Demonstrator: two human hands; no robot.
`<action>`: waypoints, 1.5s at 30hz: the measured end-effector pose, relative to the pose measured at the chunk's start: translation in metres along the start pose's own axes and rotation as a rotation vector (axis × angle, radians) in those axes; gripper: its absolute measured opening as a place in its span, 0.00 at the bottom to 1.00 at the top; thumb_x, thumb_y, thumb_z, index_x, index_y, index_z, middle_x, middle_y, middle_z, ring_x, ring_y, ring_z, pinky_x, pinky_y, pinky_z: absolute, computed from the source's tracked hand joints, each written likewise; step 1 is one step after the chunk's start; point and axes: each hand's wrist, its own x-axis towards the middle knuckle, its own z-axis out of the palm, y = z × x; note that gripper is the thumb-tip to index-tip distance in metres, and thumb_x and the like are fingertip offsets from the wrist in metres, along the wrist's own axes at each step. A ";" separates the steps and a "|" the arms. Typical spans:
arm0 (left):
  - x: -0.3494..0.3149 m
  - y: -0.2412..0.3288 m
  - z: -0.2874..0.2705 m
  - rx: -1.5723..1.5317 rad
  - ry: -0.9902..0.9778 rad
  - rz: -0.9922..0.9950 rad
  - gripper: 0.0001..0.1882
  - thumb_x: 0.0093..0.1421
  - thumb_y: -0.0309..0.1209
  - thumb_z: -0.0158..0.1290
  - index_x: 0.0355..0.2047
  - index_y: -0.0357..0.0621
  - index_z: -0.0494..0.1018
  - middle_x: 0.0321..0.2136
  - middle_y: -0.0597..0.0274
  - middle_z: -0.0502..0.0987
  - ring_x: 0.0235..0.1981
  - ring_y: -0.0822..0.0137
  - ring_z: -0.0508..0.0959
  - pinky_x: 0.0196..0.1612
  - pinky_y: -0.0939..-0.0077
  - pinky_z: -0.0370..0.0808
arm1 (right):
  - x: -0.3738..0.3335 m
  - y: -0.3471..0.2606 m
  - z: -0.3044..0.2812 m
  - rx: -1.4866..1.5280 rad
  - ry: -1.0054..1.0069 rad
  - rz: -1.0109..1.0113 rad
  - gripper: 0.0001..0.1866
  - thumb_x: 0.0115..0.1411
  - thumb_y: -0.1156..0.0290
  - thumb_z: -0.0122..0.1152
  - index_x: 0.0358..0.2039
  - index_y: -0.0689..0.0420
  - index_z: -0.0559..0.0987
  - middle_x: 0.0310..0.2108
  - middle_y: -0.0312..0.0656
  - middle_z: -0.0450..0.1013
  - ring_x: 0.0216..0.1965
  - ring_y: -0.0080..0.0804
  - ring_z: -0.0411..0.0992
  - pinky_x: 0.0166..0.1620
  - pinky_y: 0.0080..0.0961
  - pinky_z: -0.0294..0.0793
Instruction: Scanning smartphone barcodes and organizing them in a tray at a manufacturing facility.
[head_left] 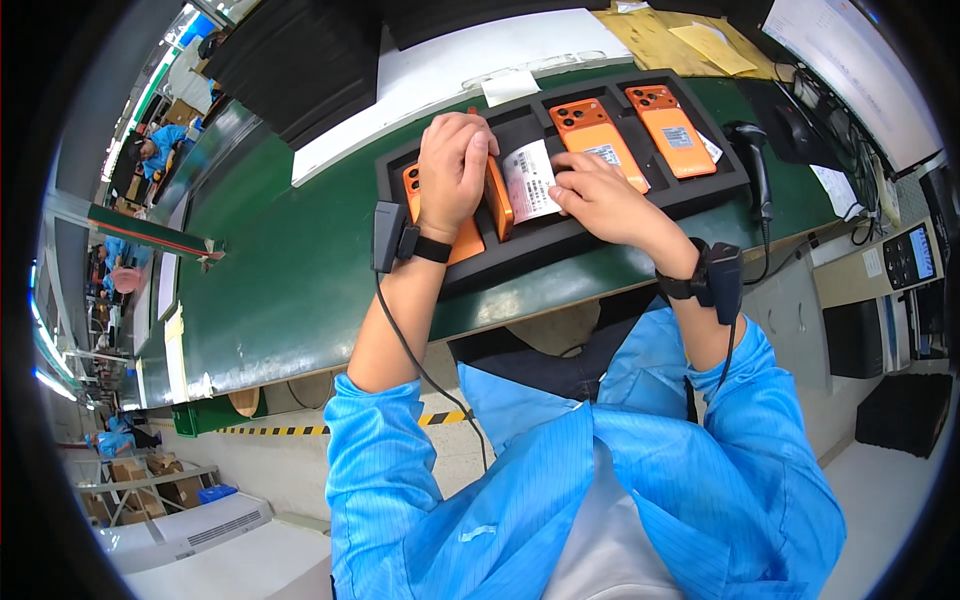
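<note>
Head view: my left hand [455, 165] is wrapped around a phone [498, 205] tipped up on edge in the left half of the tray [545, 246] — its long axis runs from under my fingers toward the tray's near side. Nearer the tray's middle lies a label [530, 180]; my right hand [605, 195] touches its right edge — pinching or resting, I cannot tell.

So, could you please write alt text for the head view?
A person's left hand holds an orange phone on edge at a black foam tray; the right hand touches a white printed sheet. The tray, on a green table, holds three more orange phones.
</note>
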 end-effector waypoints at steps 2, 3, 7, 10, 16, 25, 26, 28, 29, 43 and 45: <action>-0.002 -0.003 -0.004 0.025 -0.021 -0.020 0.15 0.64 0.31 0.41 0.23 0.39 0.72 0.30 0.57 0.75 0.39 0.57 0.72 0.46 0.67 0.67 | -0.004 -0.004 -0.011 -0.065 0.177 -0.060 0.14 0.61 0.63 0.55 0.41 0.59 0.77 0.53 0.48 0.68 0.54 0.48 0.66 0.57 0.42 0.63; -0.002 -0.004 -0.003 0.024 -0.020 -0.024 0.15 0.64 0.31 0.41 0.23 0.39 0.72 0.30 0.57 0.75 0.39 0.57 0.72 0.46 0.67 0.67 | -0.008 -0.003 -0.020 -0.133 0.356 -0.118 0.15 0.60 0.63 0.56 0.45 0.58 0.76 0.53 0.50 0.68 0.55 0.48 0.66 0.57 0.41 0.63; -0.003 -0.011 0.004 0.101 -0.254 0.096 0.12 0.61 0.35 0.45 0.36 0.44 0.76 0.42 0.58 0.76 0.50 0.54 0.70 0.56 0.59 0.63 | -0.048 0.054 -0.091 -0.533 0.721 0.102 0.18 0.59 0.62 0.59 0.47 0.57 0.74 0.54 0.51 0.67 0.57 0.49 0.64 0.59 0.41 0.62; 0.001 0.000 0.022 0.069 -0.505 0.149 0.16 0.61 0.37 0.47 0.47 0.50 0.75 0.52 0.64 0.74 0.59 0.55 0.65 0.62 0.56 0.58 | -0.100 0.155 -0.124 -0.524 0.746 0.416 0.23 0.63 0.56 0.55 0.52 0.59 0.72 0.54 0.51 0.68 0.56 0.48 0.66 0.58 0.39 0.64; -0.006 -0.003 0.026 0.087 -0.538 0.187 0.15 0.60 0.38 0.49 0.43 0.46 0.76 0.47 0.62 0.76 0.59 0.56 0.66 0.64 0.56 0.57 | -0.103 0.150 -0.128 0.509 0.462 0.840 0.26 0.64 0.50 0.54 0.51 0.60 0.73 0.38 0.39 0.73 0.30 0.22 0.71 0.29 0.17 0.73; -0.005 -0.002 0.028 0.037 -0.557 0.207 0.10 0.57 0.33 0.50 0.36 0.46 0.78 0.41 0.61 0.77 0.53 0.58 0.70 0.60 0.59 0.63 | -0.124 0.100 -0.159 1.501 0.614 0.420 0.24 0.70 0.61 0.44 0.59 0.64 0.61 0.34 0.39 0.67 0.24 0.23 0.63 0.27 0.16 0.66; -0.007 -0.003 0.025 0.050 -0.551 0.228 0.10 0.56 0.32 0.50 0.36 0.46 0.78 0.41 0.60 0.77 0.53 0.58 0.70 0.59 0.59 0.64 | -0.114 0.070 -0.150 1.614 0.611 0.367 0.27 0.70 0.60 0.44 0.62 0.63 0.57 0.32 0.37 0.64 0.25 0.22 0.61 0.29 0.16 0.64; -0.001 -0.006 0.017 0.104 -0.387 0.180 0.10 0.56 0.32 0.50 0.37 0.46 0.78 0.41 0.60 0.77 0.53 0.58 0.71 0.58 0.60 0.64 | -0.101 0.029 -0.127 1.774 0.407 0.348 0.28 0.69 0.58 0.45 0.62 0.63 0.58 0.31 0.36 0.63 0.24 0.21 0.61 0.28 0.16 0.65; 0.002 -0.011 0.012 0.163 -0.223 0.143 0.11 0.55 0.31 0.51 0.37 0.46 0.78 0.41 0.60 0.78 0.52 0.58 0.71 0.58 0.60 0.65 | -0.092 0.009 -0.115 1.924 0.199 0.319 0.29 0.69 0.56 0.45 0.62 0.63 0.58 0.29 0.35 0.62 0.22 0.21 0.61 0.27 0.16 0.65; -0.030 -0.076 -0.021 0.619 0.067 -0.560 0.13 0.52 0.38 0.51 0.36 0.51 0.80 0.40 0.60 0.79 0.46 0.55 0.76 0.49 0.56 0.71 | -0.003 -0.108 0.040 1.948 -0.326 0.583 0.18 0.69 0.49 0.43 0.43 0.51 0.67 0.27 0.36 0.66 0.22 0.21 0.65 0.23 0.18 0.66; -0.027 -0.067 -0.014 0.503 0.013 -0.499 0.14 0.53 0.38 0.52 0.38 0.51 0.79 0.39 0.57 0.79 0.43 0.52 0.78 0.45 0.55 0.75 | -0.008 -0.100 0.039 1.949 -0.257 0.700 0.21 0.67 0.47 0.46 0.42 0.52 0.69 0.26 0.35 0.68 0.21 0.21 0.66 0.23 0.18 0.66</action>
